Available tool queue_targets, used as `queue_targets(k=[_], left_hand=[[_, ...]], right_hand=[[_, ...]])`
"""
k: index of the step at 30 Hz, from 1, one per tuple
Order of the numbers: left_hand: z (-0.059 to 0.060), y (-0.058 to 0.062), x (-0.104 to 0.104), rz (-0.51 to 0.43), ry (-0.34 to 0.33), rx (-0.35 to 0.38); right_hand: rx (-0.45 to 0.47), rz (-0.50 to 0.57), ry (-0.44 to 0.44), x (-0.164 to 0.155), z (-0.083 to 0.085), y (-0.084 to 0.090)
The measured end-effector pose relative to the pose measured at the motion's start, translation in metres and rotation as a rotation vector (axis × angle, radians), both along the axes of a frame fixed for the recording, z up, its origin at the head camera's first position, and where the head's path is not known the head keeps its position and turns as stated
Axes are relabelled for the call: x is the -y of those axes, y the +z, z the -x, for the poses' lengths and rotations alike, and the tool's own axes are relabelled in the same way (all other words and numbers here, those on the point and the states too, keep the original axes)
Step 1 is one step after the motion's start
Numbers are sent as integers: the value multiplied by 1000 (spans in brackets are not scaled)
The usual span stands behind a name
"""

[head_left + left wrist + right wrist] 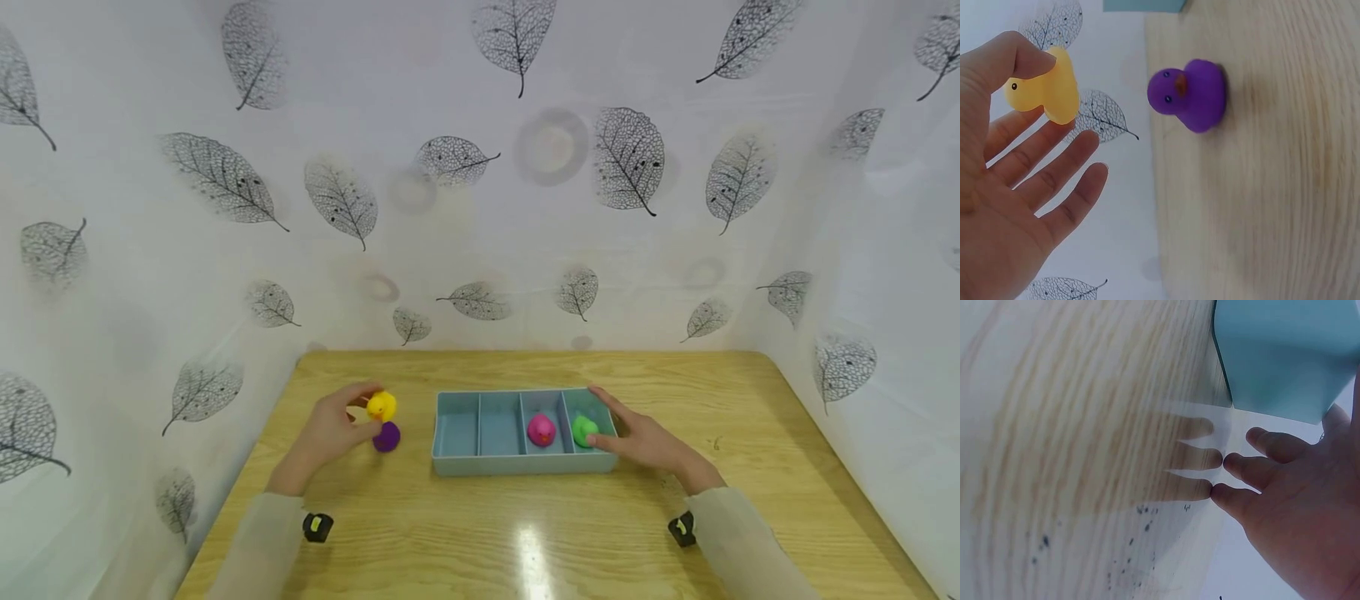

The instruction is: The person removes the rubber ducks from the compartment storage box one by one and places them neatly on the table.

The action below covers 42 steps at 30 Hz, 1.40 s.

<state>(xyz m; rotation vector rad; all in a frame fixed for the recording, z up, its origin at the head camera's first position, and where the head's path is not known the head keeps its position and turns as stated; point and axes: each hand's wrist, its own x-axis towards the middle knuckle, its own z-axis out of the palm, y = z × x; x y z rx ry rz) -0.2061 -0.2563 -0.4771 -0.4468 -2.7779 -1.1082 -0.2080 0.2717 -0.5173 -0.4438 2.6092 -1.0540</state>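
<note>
Left hand (pixel 330 433) pinches a yellow rubber duck (pixel 382 406) between thumb and forefinger, lifted just above the wooden counter (pixel 480 533); the other fingers (pixel 1060 172) are spread out straight and loose below it in the left wrist view. A purple rubber duck (pixel 387 437) sits upright on the counter just below the yellow one, near the left hand's fingertips, not touched as far as the wrist view shows. To the right of both ducks is a light blue divided tray (pixel 450 462) with four compartments in a row: the two left ones show nothing inside, the third holds a pink rubber duck (pixel 541 430), the rightmost holds a green rubber duck (pixel 583 430). Right hand (pixel 645 440) lies flat at the tray's right end, fingers straight and relaxed, holding nothing; forefinger runs along the far right rim, thumb against the near right corner. Right wrist view shows the fingertips (pixel 1254 472) resting on the counter just beside the tray wall. Leaf-print white sheeting (pixel 480 183) surrounds the counter.
</note>
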Motion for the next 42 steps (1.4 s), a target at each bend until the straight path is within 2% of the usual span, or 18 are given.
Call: queue_targets(k=[5, 12, 21, 28, 35, 42], left_hand=[[-3, -2, 8, 15, 24, 25], [-7, -3, 19, 30, 36, -14], [-13, -9, 32, 18, 61, 21], [-15, -18, 42, 38, 62, 36], [-17, -27, 47, 91, 83, 86], [-17, -37, 49, 157, 76, 68]], right_hand=[[-4, -1, 3, 0, 0, -1], [-10, 1, 5, -1, 2, -2], [-16, -14, 4, -2, 3, -2], [-10, -5, 3, -1, 3, -3], [-15, -12, 2, -1, 2, -2], [-9, -12, -2, -1, 1, -2]])
